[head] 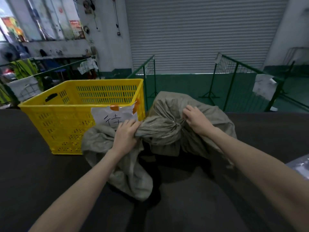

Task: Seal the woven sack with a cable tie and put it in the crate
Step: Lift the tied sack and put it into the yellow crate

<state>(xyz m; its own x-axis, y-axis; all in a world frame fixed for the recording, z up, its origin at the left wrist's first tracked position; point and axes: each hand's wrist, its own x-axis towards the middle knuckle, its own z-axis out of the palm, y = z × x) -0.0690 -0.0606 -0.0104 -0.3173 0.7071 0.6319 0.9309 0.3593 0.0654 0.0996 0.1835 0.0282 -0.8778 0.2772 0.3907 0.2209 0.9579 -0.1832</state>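
A grey-green woven sack (168,111) lies on its side on the dark table, its neck gathered and twisted toward the left. My left hand (126,133) grips the twisted neck, with the loose mouth of the sack spilling below it. My right hand (194,120) pinches at the gathered spot on the sack, where a thin pale cable tie (175,123) seems to wrap the neck; it is hard to make out. The yellow slatted crate (55,114) stands just left of the sack, with nothing visible inside it.
A white paper label (115,115) is taped to the crate's near wall. Green wire-mesh fences (234,71) stand behind the table, before a roller shutter. A clear plastic bag (301,164) lies at the table's right edge. Cluttered benches sit at far left.
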